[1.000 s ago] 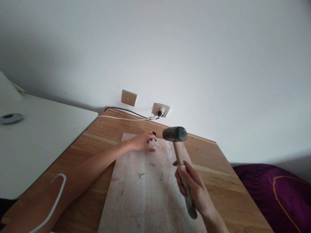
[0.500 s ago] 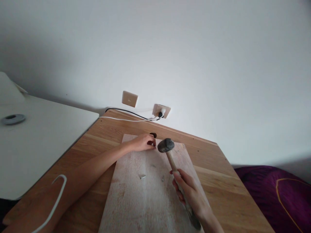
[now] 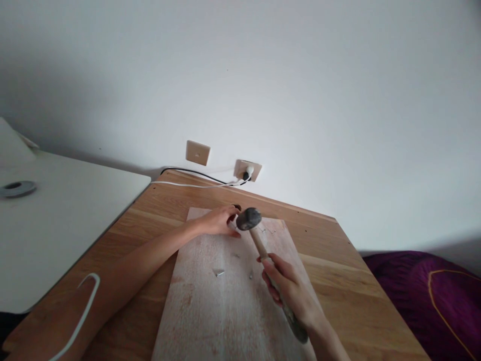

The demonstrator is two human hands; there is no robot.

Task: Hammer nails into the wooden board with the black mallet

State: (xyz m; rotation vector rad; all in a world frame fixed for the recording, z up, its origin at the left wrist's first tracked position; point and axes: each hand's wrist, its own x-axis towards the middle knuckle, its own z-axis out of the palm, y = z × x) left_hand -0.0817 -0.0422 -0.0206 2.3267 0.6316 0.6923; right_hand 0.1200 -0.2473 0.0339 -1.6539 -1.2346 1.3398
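A pale wooden board [image 3: 225, 311] lies on the wooden table [image 3: 158, 220]. My right hand [image 3: 289, 291] is wrapped round the wooden handle of a hammer [image 3: 259, 240]; its dark head hovers just above the board's far end. My left hand [image 3: 218, 220] rests at that far end with the fingers pinched together right beside the hammer head; whatever they pinch is too small to make out. Several small nails [image 3: 219, 273] lie or stand on the board between my hands.
A white desk [image 3: 56, 220] with a round grey grommet [image 3: 17, 188] adjoins on the left. Two wall sockets [image 3: 246, 170] with black and white cables sit behind the table. A white cable [image 3: 84, 306] crosses my left forearm. Purple bedding [image 3: 424, 296] lies at the right.
The hammer head swung down and left from a raised position to beside my left fingers, then lifted slightly. My left hand stayed at the board's far end.
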